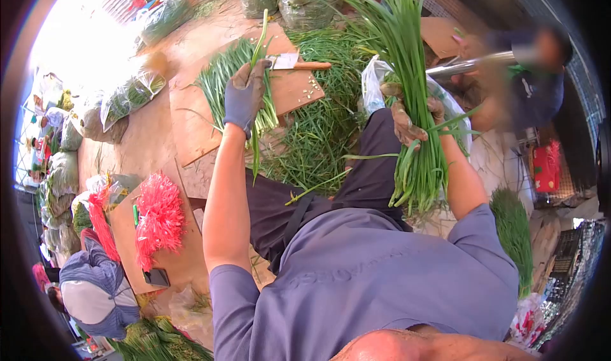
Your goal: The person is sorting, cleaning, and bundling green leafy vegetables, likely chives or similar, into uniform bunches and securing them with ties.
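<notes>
My left hand point(244, 99), in a grey-blue glove, is closed around a thin strand of garlic chives point(256, 154) whose ends stick out above and below. It is over a cutting board point(191, 128) bearing a row of cut chives point(216, 81). A knife point(312, 65) with a wooden handle lies on that board, among small white trimmings. My right hand point(408, 127), its fingers soiled, grips a large bunch of garlic chives point(410, 49) above my right thigh. Between board and legs spreads a heap of loose chives point(318, 138). A white bag point(372, 81) is behind the bunch.
Pink ties point(159, 214) and a phone point(156, 277) lie on another board at left. Bagged greens point(127, 97) stand around. A metal pole point(471, 63) and a co-worker point(538, 87) are at right, another person point(95, 291) at lower left. More chives point(512, 240) lie beside me.
</notes>
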{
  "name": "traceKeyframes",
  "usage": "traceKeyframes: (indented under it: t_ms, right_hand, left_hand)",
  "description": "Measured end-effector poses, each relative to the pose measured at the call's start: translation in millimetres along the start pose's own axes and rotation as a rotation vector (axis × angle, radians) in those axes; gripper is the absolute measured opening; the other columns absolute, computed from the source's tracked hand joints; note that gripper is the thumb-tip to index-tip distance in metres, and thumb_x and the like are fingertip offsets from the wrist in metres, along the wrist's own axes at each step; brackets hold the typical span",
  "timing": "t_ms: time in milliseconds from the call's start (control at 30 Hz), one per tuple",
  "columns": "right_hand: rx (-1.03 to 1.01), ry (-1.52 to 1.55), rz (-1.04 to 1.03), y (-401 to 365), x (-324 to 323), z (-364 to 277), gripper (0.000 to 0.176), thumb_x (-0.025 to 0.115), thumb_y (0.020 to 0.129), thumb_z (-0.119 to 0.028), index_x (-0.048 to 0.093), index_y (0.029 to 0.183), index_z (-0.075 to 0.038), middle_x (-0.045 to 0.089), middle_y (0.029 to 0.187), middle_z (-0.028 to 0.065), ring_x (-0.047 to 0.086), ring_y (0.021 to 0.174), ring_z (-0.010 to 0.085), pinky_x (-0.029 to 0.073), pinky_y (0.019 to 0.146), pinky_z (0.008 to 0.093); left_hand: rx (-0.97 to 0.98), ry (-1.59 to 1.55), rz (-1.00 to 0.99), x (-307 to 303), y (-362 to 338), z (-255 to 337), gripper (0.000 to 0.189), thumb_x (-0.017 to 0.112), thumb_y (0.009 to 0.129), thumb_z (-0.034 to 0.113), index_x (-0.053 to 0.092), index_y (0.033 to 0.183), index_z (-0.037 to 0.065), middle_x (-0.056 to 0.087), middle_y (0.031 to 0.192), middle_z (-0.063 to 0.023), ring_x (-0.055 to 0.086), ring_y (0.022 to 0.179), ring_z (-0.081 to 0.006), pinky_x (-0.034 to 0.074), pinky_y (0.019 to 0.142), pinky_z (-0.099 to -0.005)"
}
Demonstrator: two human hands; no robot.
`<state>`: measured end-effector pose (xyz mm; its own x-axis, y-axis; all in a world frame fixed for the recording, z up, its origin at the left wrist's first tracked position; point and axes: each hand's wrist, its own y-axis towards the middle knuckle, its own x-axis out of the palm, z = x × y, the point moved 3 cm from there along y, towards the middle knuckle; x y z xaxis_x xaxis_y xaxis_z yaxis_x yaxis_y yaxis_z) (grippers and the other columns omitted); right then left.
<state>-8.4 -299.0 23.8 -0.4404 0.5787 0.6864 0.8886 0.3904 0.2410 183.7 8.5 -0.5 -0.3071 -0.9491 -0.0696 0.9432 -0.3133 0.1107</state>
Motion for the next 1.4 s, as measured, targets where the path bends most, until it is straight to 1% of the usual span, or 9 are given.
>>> traceKeyframes:
  t_ms: [267,500,600,800,1067,1200,1300,1333,1400]
  right_hand:
    - [-0.056,0.008,-0.06,4.6,-12.0,5.9,0.073,0.061,0.094,-0.037,0.033,0.144,0.007,0.05,0.07,0.0007,0.049,0.051,0.0106,0.051,0.057,0.0302]
    - [-0.117,-0.058,-0.06,13.7,-26.0,3.5,0.075,0.061,0.095,-0.038,0.031,0.145,0.008,0.048,0.074,0.0003,0.048,0.054,0.0096,0.051,0.06,0.0297]
    - [-0.165,-0.222,0.241,17.3,-13.3,-19.0,0.066,0.061,0.096,-0.038,0.04,0.14,0.006,0.047,0.071,-0.0007,0.047,0.055,0.0092,0.051,0.061,0.0293]
    - [0.107,-0.745,0.436,25.6,-4.2,-49.6,0.03,0.063,0.097,-0.034,0.064,0.098,-0.004,0.057,0.079,-0.0005,0.056,0.068,0.0073,0.048,0.059,0.0218]
    - [0.384,-0.725,0.374,51.1,-7.0,-13.8,0.038,0.073,0.09,-0.031,0.068,0.115,-0.003,0.068,0.09,0.0036,0.063,0.073,0.0067,0.053,0.056,0.0227]
    - [0.189,-0.835,0.376,45.1,-4.5,-3.5,0.03,0.071,0.092,-0.026,0.068,0.111,-0.003,0.068,0.09,0.0034,0.064,0.074,0.0077,0.054,0.057,0.0228]
    - [0.298,-0.725,0.45,46.5,-16.2,6.8,0.029,0.072,0.091,-0.026,0.068,0.111,-0.005,0.069,0.093,0.004,0.065,0.077,0.009,0.055,0.058,0.0244]
    - [0.303,-0.699,0.486,48.0,-12.1,7.2,0.029,0.071,0.092,-0.024,0.067,0.113,-0.004,0.068,0.092,0.0047,0.066,0.078,0.0098,0.056,0.06,0.0248]
    - [0.304,-0.664,0.596,44.9,-0.4,0.6,0.03,0.07,0.093,-0.021,0.065,0.116,-0.002,0.066,0.09,0.006,0.066,0.081,0.0113,0.057,0.065,0.0256]
  left_hand:
    - [-0.166,-0.075,-0.082,43.3,-28.9,4.9,0.032,0.059,0.1,0.036,0.069,0.105,0.005,0.039,0.055,0.0066,0.035,0.043,-0.005,0.03,0.041,-0.0222]
    - [-0.255,0.097,-0.461,66.3,-67.9,16.9,0.034,0.059,0.099,0.036,0.068,0.098,0.003,0.042,0.05,0.0056,0.034,0.041,-0.0034,0.026,0.041,-0.022]
    - [-0.262,0.126,-0.51,70.7,-73.9,20.9,0.034,0.059,0.099,0.036,0.068,0.096,0.003,0.042,0.049,0.0053,0.034,0.04,-0.0035,0.026,0.041,-0.0233]
    - [-0.221,0.31,-0.554,70.0,-73.9,26.0,0.032,0.061,0.097,0.035,0.07,0.094,0.005,0.044,0.052,0.0068,0.036,0.042,-0.0031,0.027,0.042,-0.0227]
    - [-0.174,0.361,-0.589,75.3,-75.8,31.5,0.033,0.064,0.096,0.036,0.069,0.097,0.004,0.046,0.057,0.0084,0.037,0.046,-0.002,0.027,0.042,-0.0229]
    - [0.004,0.203,-0.548,69.1,-82.6,-10.0,0.056,0.068,0.091,0.043,0.058,0.134,0.008,0.067,0.108,-0.018,0.064,0.098,-0.0222,0.05,0.088,-0.0348]
    - [0.464,0.826,-0.303,58.0,-104.1,37.2,0.074,0.072,0.085,0.048,0.048,0.145,0.012,0.055,0.134,-0.0267,0.057,0.12,-0.0353,0.045,0.102,-0.041]
    - [0.427,0.896,-0.226,46.3,-104.9,37.0,0.081,0.075,0.08,0.051,0.046,0.145,0.014,0.044,0.143,-0.0302,0.049,0.128,-0.0429,0.041,0.107,-0.0457]
    - [0.315,0.883,-0.135,10.5,-105.6,22.2,0.054,0.073,0.084,0.043,0.065,0.126,0.01,0.059,0.127,-0.0262,0.06,0.115,-0.0386,0.048,0.097,-0.0437]
